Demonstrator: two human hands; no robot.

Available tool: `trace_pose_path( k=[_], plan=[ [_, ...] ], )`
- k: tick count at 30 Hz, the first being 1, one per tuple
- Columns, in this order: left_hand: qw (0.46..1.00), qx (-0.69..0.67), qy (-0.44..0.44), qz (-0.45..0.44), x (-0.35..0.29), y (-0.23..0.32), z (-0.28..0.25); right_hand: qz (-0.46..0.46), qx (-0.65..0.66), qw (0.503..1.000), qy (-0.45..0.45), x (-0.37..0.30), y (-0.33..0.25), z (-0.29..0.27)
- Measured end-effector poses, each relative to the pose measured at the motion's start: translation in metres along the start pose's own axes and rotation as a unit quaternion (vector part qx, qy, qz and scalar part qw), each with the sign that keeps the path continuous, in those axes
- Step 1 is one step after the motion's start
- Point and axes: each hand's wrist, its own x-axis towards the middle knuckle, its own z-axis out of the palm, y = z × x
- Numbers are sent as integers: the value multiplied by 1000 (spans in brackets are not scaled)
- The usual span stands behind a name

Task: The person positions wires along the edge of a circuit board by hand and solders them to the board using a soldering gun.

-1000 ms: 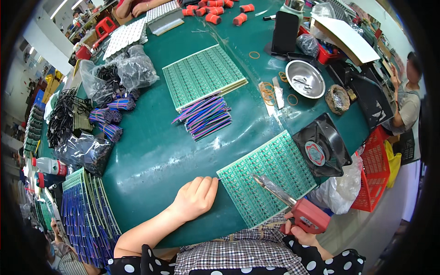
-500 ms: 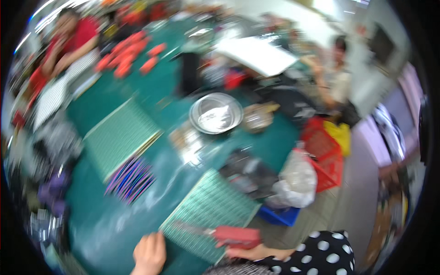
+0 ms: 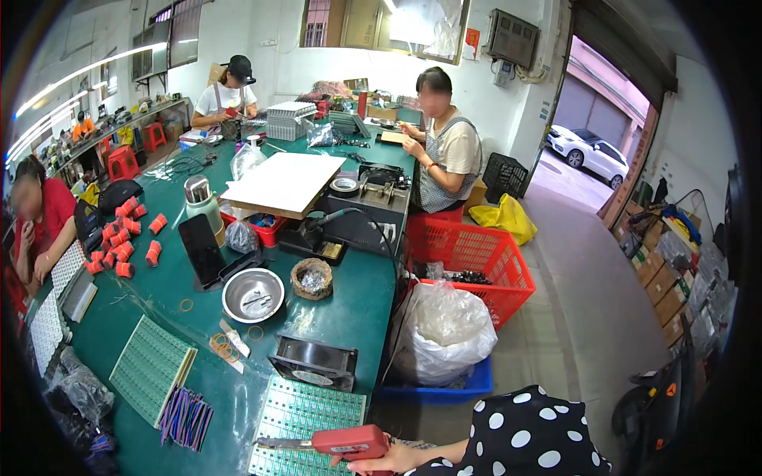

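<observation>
My right hand (image 3: 383, 460) comes in from the lower right, out of a black sleeve with white dots. Its fingers are wrapped round a red tool (image 3: 349, 441) with a long metal tip that points left; it looks like a soldering gun. The tip hovers over or rests on a green circuit board panel (image 3: 317, 404) at the table's near edge; I cannot tell which. Out of view is my left hand. Left of that panel lie a bundle of blue, pink and black wires (image 3: 186, 416) and a stack of green circuit board panels (image 3: 151, 369).
A black fan (image 3: 313, 362) stands behind the near panel. Beyond are a metal bowl (image 3: 252, 295), a phone (image 3: 202, 251) and a white board (image 3: 283, 182). Right of the table stand a red crate (image 3: 476, 250) and a white bag (image 3: 444, 333) in a blue bin. Other people sit around the table.
The view has tilted up and steadied, so the room shows farther off. My left hand, earlier beside the near panel, has left the picture. The red tool stays in my right hand.
</observation>
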Motion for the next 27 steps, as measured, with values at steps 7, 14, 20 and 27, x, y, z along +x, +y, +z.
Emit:
trace_pose_path(
  k=[7,14,20,27],
  plan=[
    [996,-17,86,3,5,-6,23,68,-18,997,30,-4,-2,-13],
    [999,-30,34,8,2,3,5,30,-12,999,27,-7,8,-16],
    [999,-41,32,4,-1,9,-5,24,-16,999,36,-14,4,-12],
    [999,-33,27,8,2,8,-2,10,-6,999,35,-13,4,-14]
  ],
)
